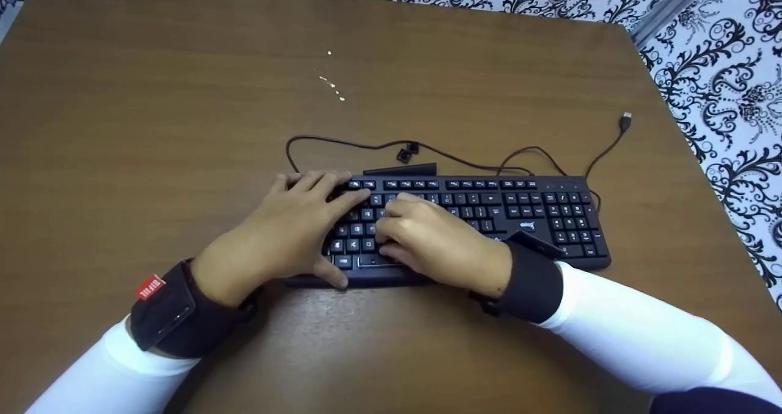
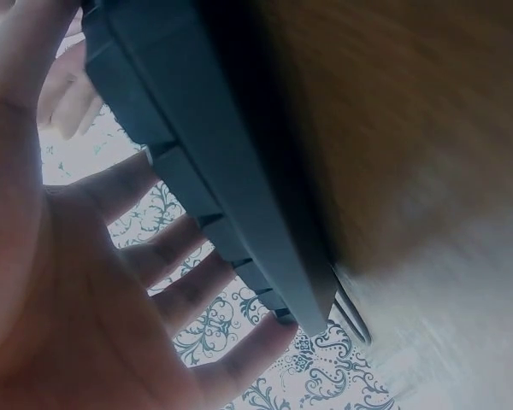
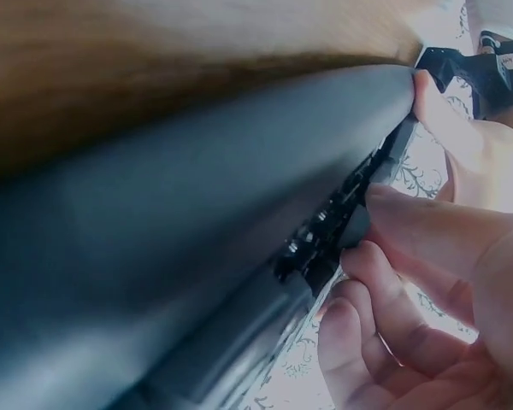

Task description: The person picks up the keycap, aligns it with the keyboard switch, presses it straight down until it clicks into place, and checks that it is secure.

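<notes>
A black keyboard (image 1: 519, 218) lies on the wooden table. My left hand (image 1: 287, 231) spans its left end, fingers spread over the back edge and thumb at the front edge. In the left wrist view the extended fingers (image 2: 188, 299) reach past the keys. My right hand (image 1: 434, 240) is bent over the middle of the lower rows, its fingertips at the keys. The right wrist view shows thumb and fingers pinching a dark keycap (image 3: 356, 226) beside an uncovered gap in the front row. The fingers hide the keys beneath in the head view.
Behind the keyboard lie a long black bar like a space bar (image 1: 400, 170) and two loose keycaps (image 1: 404, 156). The cable (image 1: 342, 140) loops behind, ending in a USB plug (image 1: 625, 121) at the right. Small pale flecks (image 1: 332, 85) mark the table (image 1: 183, 96) farther back.
</notes>
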A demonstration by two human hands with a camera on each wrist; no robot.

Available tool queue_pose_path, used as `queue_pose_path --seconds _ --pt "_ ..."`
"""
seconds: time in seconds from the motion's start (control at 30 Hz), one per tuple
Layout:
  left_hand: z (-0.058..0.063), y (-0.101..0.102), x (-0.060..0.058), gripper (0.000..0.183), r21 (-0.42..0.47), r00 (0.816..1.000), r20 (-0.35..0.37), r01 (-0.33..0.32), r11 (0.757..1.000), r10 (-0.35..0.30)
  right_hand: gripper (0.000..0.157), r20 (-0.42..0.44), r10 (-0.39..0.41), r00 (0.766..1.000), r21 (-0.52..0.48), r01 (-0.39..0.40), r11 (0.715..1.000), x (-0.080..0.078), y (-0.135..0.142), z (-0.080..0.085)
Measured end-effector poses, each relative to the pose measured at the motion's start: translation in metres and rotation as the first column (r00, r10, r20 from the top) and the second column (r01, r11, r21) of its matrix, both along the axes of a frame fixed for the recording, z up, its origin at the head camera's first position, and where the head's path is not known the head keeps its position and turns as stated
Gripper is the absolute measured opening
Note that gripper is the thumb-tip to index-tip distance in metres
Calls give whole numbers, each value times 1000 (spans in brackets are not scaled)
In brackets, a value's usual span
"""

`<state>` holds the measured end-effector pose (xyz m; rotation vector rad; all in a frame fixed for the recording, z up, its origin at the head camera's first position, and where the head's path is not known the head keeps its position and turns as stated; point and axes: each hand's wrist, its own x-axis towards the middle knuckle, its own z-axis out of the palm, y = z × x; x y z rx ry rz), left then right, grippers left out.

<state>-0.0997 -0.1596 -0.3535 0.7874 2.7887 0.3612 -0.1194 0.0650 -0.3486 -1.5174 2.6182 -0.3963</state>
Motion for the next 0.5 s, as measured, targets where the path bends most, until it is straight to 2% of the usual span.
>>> queue_pose_path --seconds 0.13,0.33,0.5 --pt "0 -1 0 121 1 1000 -9 -2 1000 2 6 0 16 1000 34 -16 999 -1 -3 -2" --pt "0 0 -2 122 -10 1000 -18 5 1000 -5 5 -34 38 999 -3 -38 999 -2 2 -8" --pt "-1 1 -1 122 -13 1000 -8 3 1000 -3 11 -28 51 998 -32 -52 998 -8 5 -3"
